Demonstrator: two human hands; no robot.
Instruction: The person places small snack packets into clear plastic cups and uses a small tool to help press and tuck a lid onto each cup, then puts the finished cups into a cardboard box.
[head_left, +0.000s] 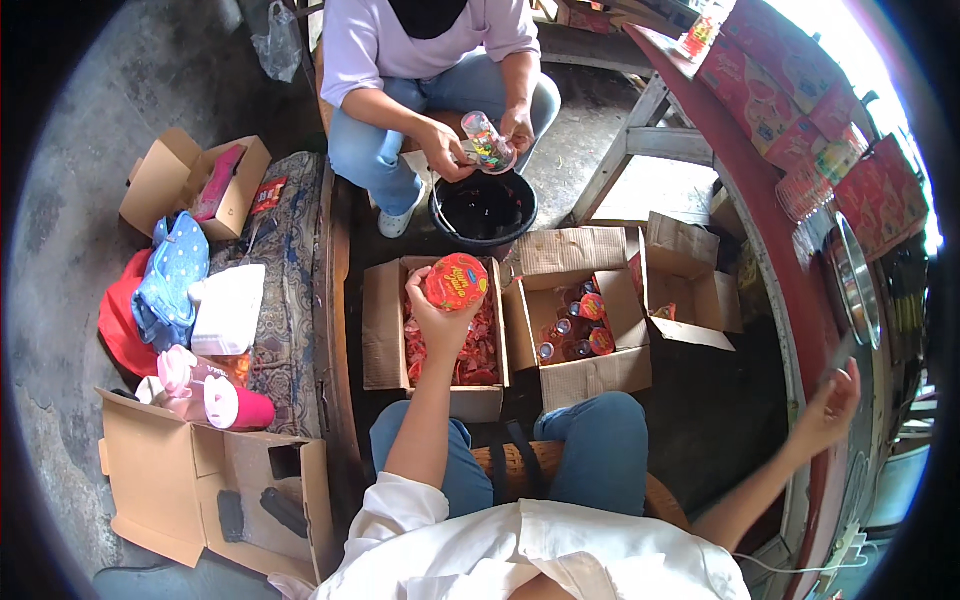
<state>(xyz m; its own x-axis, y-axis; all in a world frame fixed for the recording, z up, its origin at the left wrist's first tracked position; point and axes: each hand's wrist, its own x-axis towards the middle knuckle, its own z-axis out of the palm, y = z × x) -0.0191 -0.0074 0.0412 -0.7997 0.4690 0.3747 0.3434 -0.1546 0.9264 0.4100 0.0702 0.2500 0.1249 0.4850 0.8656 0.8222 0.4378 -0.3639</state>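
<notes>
My left hand (440,315) is closed around a round red-topped container (458,282) with yellow print. Its sides are mostly hidden from above. Beneath it stands an open cardboard box (382,330) filled with crumpled red printed wrappers (480,350). To its right, a second open box (592,374) holds several clear cups and red-topped pieces (592,306). Far out to the right, my right hand (835,405) is raised by the red table edge (790,330), near a round metal tray (853,280). Its fingers are smeared by motion, and I cannot make out anything in them.
Opposite me a seated person holds a clear printed cup (488,145) over a black bucket (484,212). Red printed cartons (765,85) and stacked clear cups (808,188) stand on the table. At left are cardboard boxes (150,480), a pink tumbler (240,405) and a blue cloth (172,285).
</notes>
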